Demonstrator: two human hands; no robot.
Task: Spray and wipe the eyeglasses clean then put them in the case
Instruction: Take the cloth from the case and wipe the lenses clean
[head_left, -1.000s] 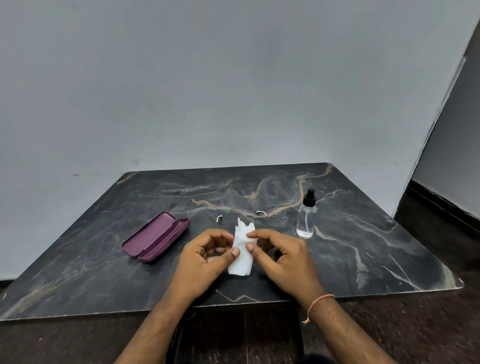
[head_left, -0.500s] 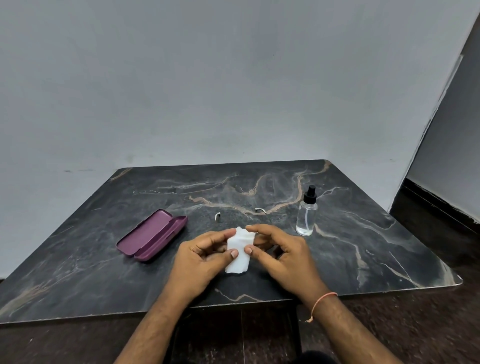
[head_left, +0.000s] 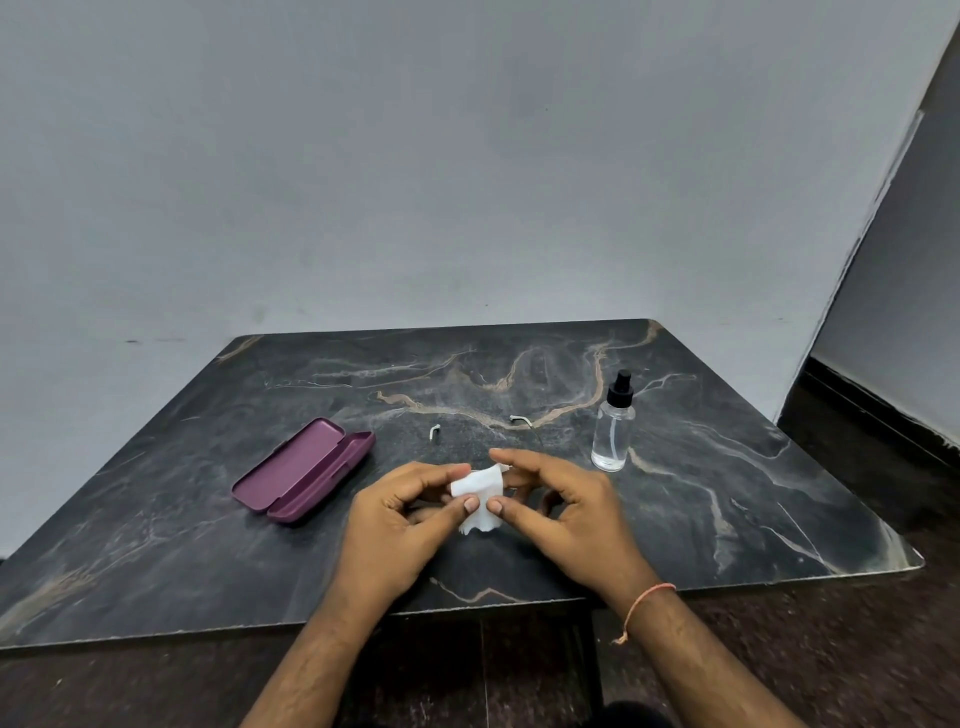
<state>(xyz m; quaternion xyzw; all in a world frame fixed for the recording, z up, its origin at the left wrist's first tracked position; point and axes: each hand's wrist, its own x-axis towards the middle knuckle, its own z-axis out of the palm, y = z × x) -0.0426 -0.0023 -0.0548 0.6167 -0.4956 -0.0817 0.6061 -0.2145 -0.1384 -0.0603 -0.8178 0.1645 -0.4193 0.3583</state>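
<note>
My left hand (head_left: 400, 519) and my right hand (head_left: 566, 514) meet over the table's front middle. Both pinch a white tissue (head_left: 480, 491) between thumbs and fingers. The tissue is folded around the front of the thin-framed eyeglasses, whose lenses are hidden by it and by my fingers. Only the two pale temple tips show beyond the hands, one to the left (head_left: 435, 431) and one to the right (head_left: 519, 419). The purple case (head_left: 304, 470) lies open to the left of my hands. A clear spray bottle (head_left: 614, 431) with a black nozzle stands upright to the right.
The dark marble table (head_left: 727, 493) ends at a front edge just below my wrists, and a grey wall runs behind it. Dark floor lies to the right of the table. An orange thread is tied around my right wrist.
The tissue stood up taller between my fingers a second ago; it is now bunched lower and more compact. My thumbs have slid over it, and the hands stay in the same spot.
</note>
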